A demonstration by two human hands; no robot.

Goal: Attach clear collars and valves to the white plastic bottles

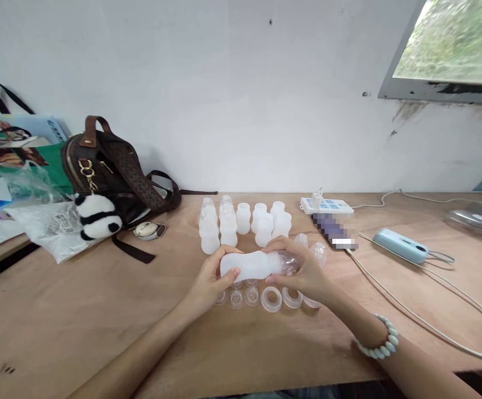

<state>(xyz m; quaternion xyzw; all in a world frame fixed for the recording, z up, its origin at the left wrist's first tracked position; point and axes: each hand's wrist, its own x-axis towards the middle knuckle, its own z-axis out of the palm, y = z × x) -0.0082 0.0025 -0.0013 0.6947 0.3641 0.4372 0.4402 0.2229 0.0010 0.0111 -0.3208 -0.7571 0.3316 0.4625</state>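
A white baby bottle (244,266) lies sideways between my hands, its clear cap end to the right. My left hand (211,277) wraps round its base. At the neck and clear cap, my right hand (301,269) grips with fingers and thumb. Below the bottle on the table are several clear round discs (252,296) and translucent rings (271,299). Behind it stand several open white bottle bodies (263,230), and to their left several bottles with clear caps (209,233). Loose clear caps (319,254) sit just past my right hand, partly hidden.
On the left of the wooden table (99,321) are a brown backpack (111,160) with a panda charm (97,216), bags and a watch (149,230). To the right lie a phone (334,231), a power strip (328,206), a blue power bank (401,245) and a white cable (411,316).
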